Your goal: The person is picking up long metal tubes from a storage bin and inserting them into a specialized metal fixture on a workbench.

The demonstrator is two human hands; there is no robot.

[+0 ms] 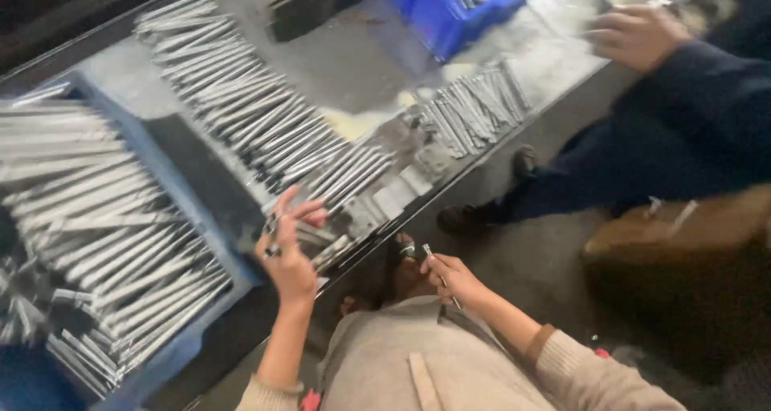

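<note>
Currently we're mid pick-and-sort: left hand (pixel 287 254) pinches small metal pieces at 12 o'clock of our lap, beside the rod row (pixel 257 114); right hand (pixel 450 278), at 3 o'clock, grips a thin rod (pixel 440 276); next prob. needs careful placement w/ the row.

Left hand (pixel 287 254) raised over the worktop (pixel 353 58) edge, fingers pinching a small dark part, just beside the rows of metal rods (pixel 265 122). Right hand (pixel 451 276) low over the lap, grip closed on one thin rod (pixel 440 276). Blue bin (pixel 181 218) of rods at left. Another person's hand (pixel 638 34) far right.
</note>
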